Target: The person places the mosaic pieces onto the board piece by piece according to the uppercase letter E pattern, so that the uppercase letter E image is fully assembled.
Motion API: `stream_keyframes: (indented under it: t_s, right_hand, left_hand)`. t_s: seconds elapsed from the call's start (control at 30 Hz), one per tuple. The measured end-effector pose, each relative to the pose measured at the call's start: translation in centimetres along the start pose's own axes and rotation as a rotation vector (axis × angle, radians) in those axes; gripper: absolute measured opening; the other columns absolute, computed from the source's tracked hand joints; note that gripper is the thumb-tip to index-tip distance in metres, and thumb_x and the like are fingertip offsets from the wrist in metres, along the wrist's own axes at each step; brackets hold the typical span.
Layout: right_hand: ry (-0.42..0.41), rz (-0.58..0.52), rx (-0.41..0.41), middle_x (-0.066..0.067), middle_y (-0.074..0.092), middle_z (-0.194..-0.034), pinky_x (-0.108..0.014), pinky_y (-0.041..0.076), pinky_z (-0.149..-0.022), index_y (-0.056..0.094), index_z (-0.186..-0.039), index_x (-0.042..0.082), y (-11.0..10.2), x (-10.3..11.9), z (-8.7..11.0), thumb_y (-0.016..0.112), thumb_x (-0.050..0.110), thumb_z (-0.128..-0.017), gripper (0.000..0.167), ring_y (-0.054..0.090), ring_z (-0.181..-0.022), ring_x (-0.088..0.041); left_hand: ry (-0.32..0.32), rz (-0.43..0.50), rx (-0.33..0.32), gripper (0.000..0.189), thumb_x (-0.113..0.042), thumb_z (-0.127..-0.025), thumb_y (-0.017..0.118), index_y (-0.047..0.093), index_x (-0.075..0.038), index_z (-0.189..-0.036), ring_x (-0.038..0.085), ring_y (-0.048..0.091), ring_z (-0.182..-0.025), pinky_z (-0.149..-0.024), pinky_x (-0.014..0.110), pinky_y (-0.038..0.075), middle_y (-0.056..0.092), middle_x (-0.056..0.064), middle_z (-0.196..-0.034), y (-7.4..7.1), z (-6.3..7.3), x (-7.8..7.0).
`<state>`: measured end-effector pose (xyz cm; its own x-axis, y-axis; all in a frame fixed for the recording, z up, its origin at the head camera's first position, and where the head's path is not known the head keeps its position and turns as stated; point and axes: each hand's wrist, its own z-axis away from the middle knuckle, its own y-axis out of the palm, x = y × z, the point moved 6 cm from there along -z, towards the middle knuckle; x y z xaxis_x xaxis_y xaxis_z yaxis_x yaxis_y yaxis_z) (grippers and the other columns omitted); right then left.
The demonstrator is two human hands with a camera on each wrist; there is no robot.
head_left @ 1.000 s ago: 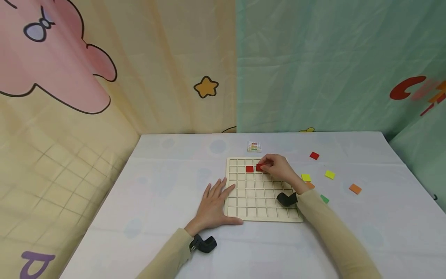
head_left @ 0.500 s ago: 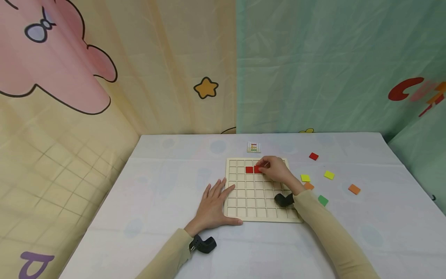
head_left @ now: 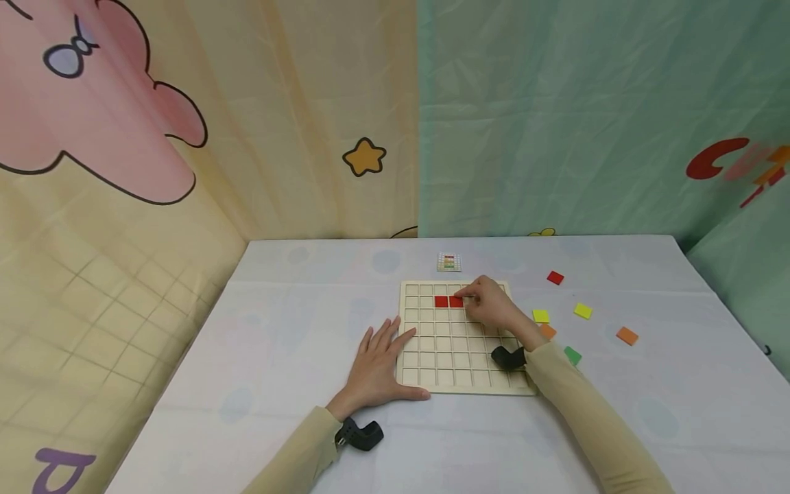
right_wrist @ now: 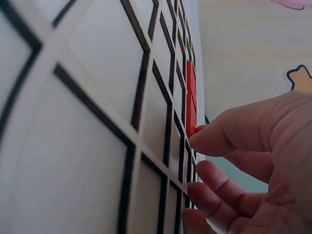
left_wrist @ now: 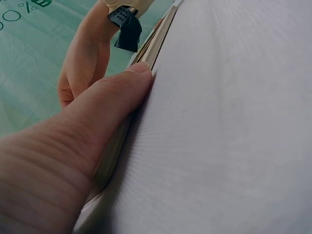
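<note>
Fingers of the left hand (head_left: 378, 367) are spread at the board's (head_left: 444, 343) left edge, gripping nothing. The right hand (head_left: 494, 307) reaches over the board; its index fingertip meets the right of two red tiles (head_left: 441, 302) in adjacent cells; a pinch cannot be confirmed. The right wrist view adds half-curled lower fingers; the left, the board's thickness beside the thumb.

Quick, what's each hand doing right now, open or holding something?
Left hand: open, spread at the board's near left corner.
Right hand: at the board's right red tile; whether pinching it cannot be told.
</note>
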<state>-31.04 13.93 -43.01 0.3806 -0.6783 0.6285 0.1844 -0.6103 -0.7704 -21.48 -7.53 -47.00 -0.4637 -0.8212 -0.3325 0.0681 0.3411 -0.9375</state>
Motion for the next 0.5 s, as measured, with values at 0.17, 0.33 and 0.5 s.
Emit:
stream_keyframes:
  t_s: [0.17,0.33,0.5]
  right_hand:
    - [-0.033,-0.002,0.028,-0.013,0.052,-0.096,-0.035,0.031,-0.065,0.065,-0.117,-0.003,0.0,0.0,0.1,0.052,-0.006,-0.082,0.038,0.038,-0.076,-0.023]
    - [-0.057,-0.033,0.064,-0.013,0.054,-0.102,-0.039,0.04,-0.074,0.063,-0.121,-0.003,-0.6,-0.6,0.4,0.057,0.004,-0.09,0.032,0.047,-0.086,-0.025]
    - [0.038,-0.04,-0.029,-0.015,0.059,-0.112,-0.046,0.047,-0.08,0.066,-0.117,0.0,-3.0,-2.6,0.9,0.059,0.019,-0.095,0.029,0.056,-0.097,-0.03]
  left_hand:
    - [-0.004,-0.002,0.004,0.11,-0.077,-0.063,0.066,0.031,-0.02,-0.15,0.022,0.003,-0.143,-0.113,0.045,0.0,0.012,0.007,-0.157,0.0,0.0,0.0]
    - [0.008,-0.001,-0.009,0.11,-0.076,-0.062,0.068,0.032,-0.018,-0.149,0.024,0.006,-0.143,-0.112,0.047,0.002,0.014,0.009,-0.157,-0.2,0.1,-0.1]
    - [0.022,-0.013,-0.023,0.11,-0.076,-0.062,0.068,0.034,-0.017,-0.148,0.026,0.008,-0.143,-0.112,0.049,0.005,0.016,0.011,-0.156,-0.2,0.1,-0.2]
